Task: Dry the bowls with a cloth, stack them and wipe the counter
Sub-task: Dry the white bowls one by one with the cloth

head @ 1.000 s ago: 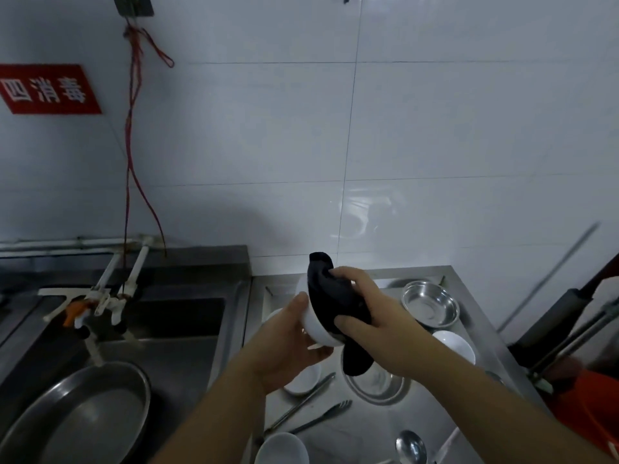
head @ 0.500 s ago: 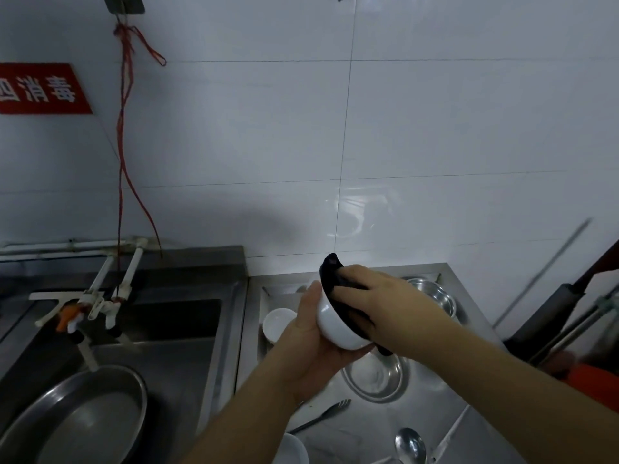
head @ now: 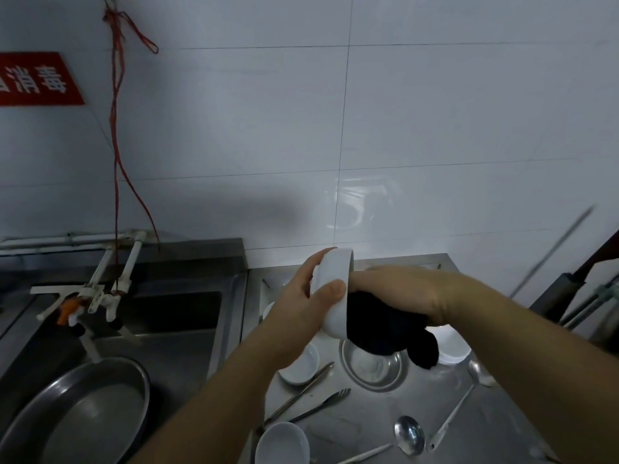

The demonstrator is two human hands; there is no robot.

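The left hand (head: pixel 303 313) grips a white bowl (head: pixel 333 289) on its side above the counter (head: pixel 368 420). The right hand (head: pixel 398 291), fingers hidden inside, seems to press a dark cloth (head: pixel 385 329) into it. Best to turn the bowl against the cloth and keep the thumb firm.

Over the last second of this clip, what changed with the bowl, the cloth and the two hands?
The left hand has turned the white bowl so its opening faces right, and the right hand has pushed the dark cloth from draped over the rim into the bowl. Both hands kept their grips. The dishes and cutlery on the counter lie unmoved.
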